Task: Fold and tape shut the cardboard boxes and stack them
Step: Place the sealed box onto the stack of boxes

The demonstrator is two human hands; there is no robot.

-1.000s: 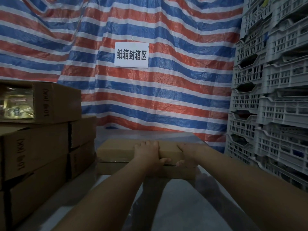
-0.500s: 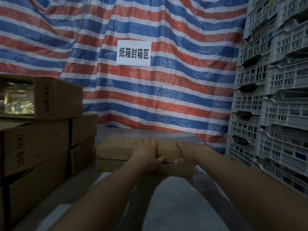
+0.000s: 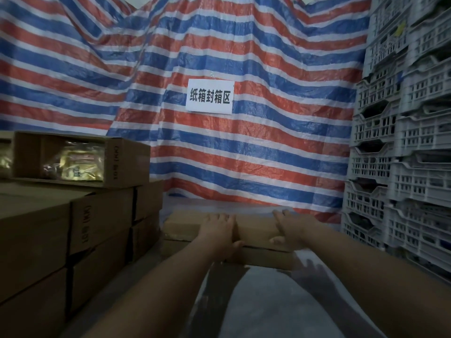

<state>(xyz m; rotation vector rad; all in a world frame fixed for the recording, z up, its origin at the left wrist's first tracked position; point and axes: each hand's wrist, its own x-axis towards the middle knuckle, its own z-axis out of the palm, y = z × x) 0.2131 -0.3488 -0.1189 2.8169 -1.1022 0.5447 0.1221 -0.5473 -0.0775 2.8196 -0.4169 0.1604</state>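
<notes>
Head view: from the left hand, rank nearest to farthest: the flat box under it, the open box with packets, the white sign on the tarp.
1. Flat box, directly under the left hand, which presses on it.
2. Open box, up on the stack to the left.
3. White sign, on the striped tarp behind.

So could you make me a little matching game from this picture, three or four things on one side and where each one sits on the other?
Things:
1. white sign
2. grey plastic crates
3. open box with shiny packets
4. flat cardboard box

Places:
A. under both hands, in the middle
B. on top of the box stack at left
C. on the striped tarp
D. stacked along the right side

Pairs: 1-C, 2-D, 3-B, 4-A
</notes>
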